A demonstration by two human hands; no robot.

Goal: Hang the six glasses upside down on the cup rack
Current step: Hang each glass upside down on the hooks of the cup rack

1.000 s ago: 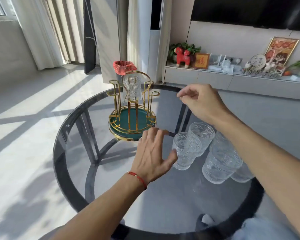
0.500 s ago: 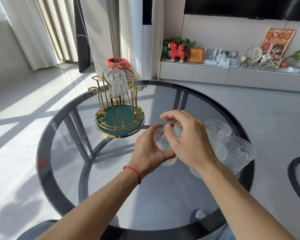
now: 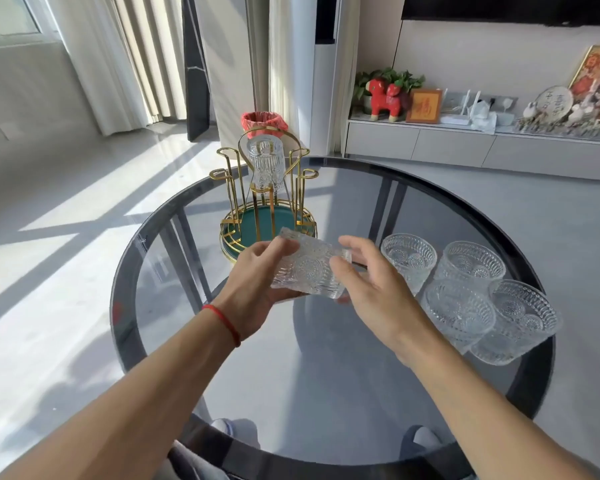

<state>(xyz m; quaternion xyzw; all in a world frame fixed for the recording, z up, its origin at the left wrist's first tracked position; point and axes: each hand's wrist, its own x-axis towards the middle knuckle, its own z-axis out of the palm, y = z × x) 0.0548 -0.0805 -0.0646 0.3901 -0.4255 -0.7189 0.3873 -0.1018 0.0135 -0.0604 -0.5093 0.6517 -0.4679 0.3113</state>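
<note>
Nearest us, both hands are on one patterned glass (image 3: 310, 268), lifted clear of the round glass table (image 3: 326, 375) and tipped on its side, mouth pointing off to the left. The left hand (image 3: 257, 289) cups it from below with fingers curled around the rim end, and the right hand (image 3: 371, 289) pinches the base end, fingers loosely closed on it. Just to the right, four glasses (image 3: 465, 292) stand upright in a tight cluster, waiting. Beyond the hands, the gold cup rack (image 3: 267, 202) on its green tray carries one glass inverted on a far peg (image 3: 265, 164). So it looks like one hung, one in hand mid-flip, four to go.
</note>
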